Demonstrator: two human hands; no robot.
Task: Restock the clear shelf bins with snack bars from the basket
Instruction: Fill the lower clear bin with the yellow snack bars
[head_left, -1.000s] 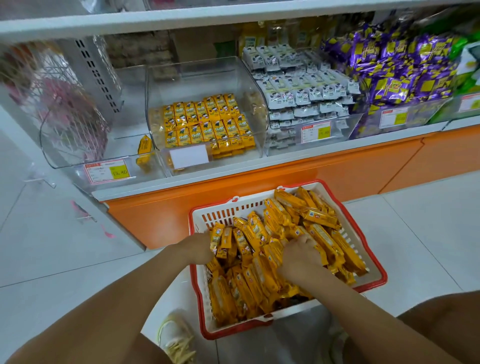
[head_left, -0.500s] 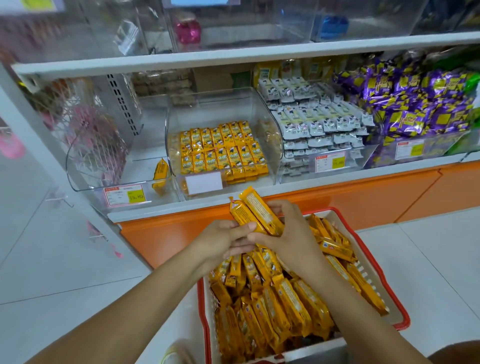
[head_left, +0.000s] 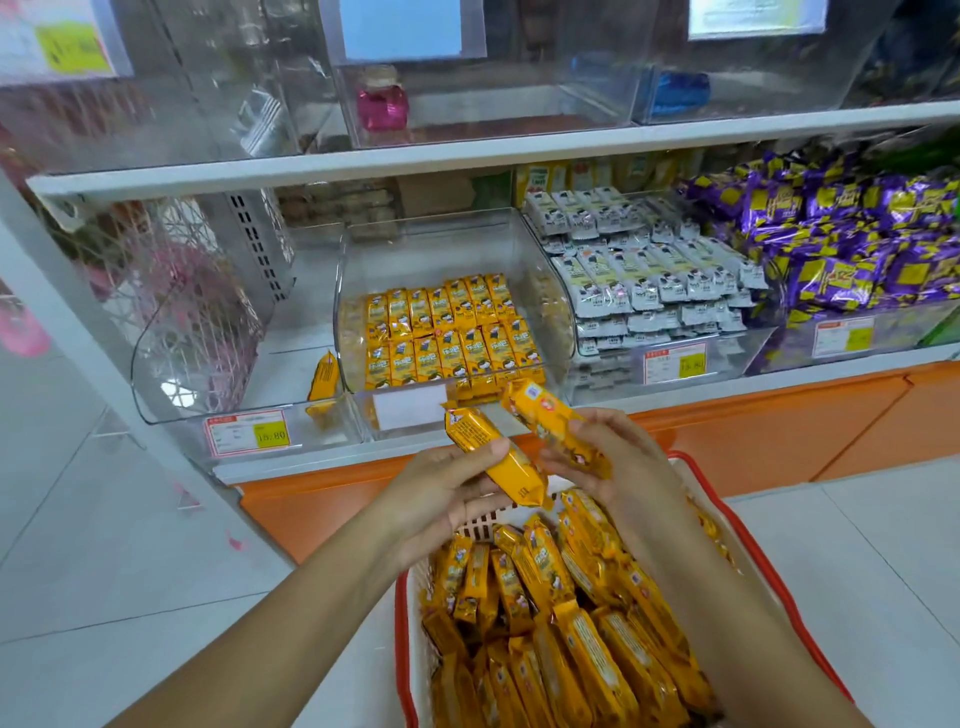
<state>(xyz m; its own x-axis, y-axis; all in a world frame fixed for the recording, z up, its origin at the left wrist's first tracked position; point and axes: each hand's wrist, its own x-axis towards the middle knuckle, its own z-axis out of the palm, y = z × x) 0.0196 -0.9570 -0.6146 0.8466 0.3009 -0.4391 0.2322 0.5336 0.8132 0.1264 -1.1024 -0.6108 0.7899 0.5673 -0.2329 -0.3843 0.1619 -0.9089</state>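
Lower shelf (head_left: 291, 462) carrying four clear bins (head_left: 447, 249); floor (head_left: 130, 597) carrying the basket (head_left: 399, 623).
Left to right, the bins hold one yellow bar (head_left: 324, 379), stacked yellow snack bars (head_left: 447, 338), white packets (head_left: 649, 280) and purple packets (head_left: 857, 249); the red-rimmed basket stands on the near tiles.

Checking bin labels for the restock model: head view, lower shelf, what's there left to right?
nearly empty clear bin with a lone yellow bar → clear bin of yellow snack bars → white-wrapped bars → purple-wrapped snacks
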